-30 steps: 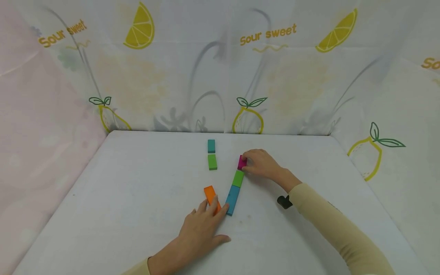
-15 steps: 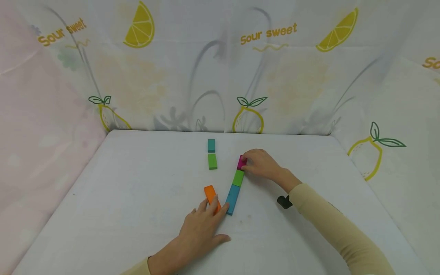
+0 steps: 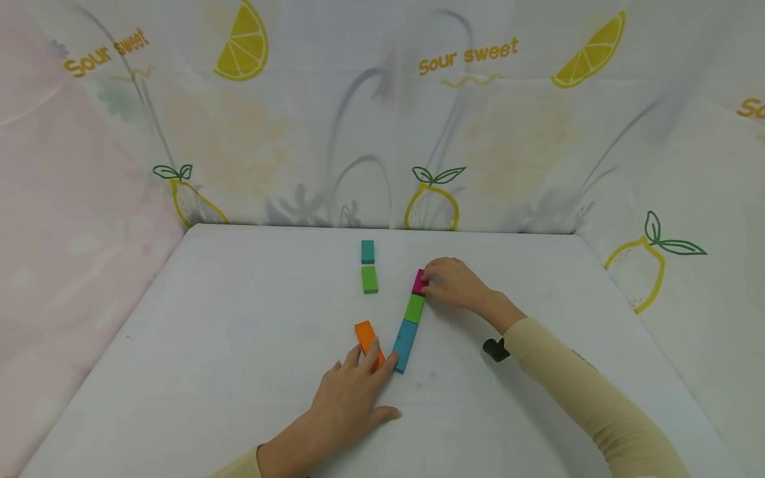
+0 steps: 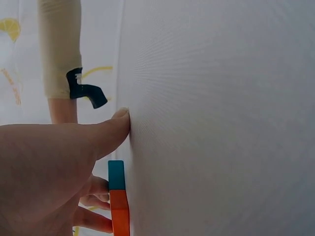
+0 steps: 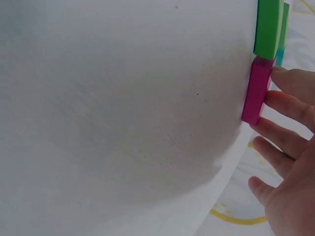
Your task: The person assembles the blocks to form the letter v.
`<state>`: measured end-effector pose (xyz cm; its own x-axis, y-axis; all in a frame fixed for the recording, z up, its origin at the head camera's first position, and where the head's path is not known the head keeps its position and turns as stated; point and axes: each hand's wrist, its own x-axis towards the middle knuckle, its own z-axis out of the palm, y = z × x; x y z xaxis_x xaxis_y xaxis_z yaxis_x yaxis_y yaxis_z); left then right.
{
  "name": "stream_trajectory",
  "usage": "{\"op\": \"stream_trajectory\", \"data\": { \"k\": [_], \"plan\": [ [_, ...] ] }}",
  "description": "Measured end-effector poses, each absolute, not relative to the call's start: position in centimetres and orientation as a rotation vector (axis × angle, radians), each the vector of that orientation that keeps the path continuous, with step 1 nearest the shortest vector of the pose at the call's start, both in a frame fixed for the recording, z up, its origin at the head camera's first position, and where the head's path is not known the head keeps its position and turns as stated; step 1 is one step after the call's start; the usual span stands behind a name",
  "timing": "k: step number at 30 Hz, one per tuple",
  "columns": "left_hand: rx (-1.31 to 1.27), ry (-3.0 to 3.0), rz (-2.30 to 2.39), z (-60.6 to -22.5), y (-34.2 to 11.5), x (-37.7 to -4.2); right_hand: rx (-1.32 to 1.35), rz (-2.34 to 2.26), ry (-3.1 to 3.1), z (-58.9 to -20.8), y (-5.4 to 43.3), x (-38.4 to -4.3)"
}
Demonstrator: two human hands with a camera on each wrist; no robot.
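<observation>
My left hand (image 3: 349,398) lies with fingers spread and fairly straight. Its fingertips rest on an orange block (image 3: 366,334) and at the lower end of a long blue block (image 3: 405,343). In the left wrist view, its thumb stretches out over the white surface, beside the orange block (image 4: 119,211). My right hand (image 3: 457,284) pinches a magenta block (image 3: 418,282) at the top of a slanted row, its fingertips along the top and ends in the right wrist view. Between the magenta and blue blocks sits a green block (image 3: 414,309), end to end with both.
A teal block (image 3: 367,251) and another green block (image 3: 370,279) lie in line farther back, left of the row. All are on a white table (image 3: 209,332). Lemon-printed cloth (image 3: 335,133) hangs behind. A black piece (image 3: 496,349) shows at the right wrist.
Both hands and all the blocks keep their places on the table. Only the head view has tilted very slightly.
</observation>
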<state>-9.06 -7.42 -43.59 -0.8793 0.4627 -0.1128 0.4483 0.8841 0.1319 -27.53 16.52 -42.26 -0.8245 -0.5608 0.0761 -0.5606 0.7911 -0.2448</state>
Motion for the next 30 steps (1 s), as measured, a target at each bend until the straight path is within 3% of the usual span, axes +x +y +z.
{"op": "stream_trajectory", "data": {
  "k": [30],
  "plan": [
    [0.717, 2.916, 0.174, -43.65, -7.44, -9.07, -0.956, -0.416, 2.964, -42.56, 16.68, -27.34]
  ]
}}
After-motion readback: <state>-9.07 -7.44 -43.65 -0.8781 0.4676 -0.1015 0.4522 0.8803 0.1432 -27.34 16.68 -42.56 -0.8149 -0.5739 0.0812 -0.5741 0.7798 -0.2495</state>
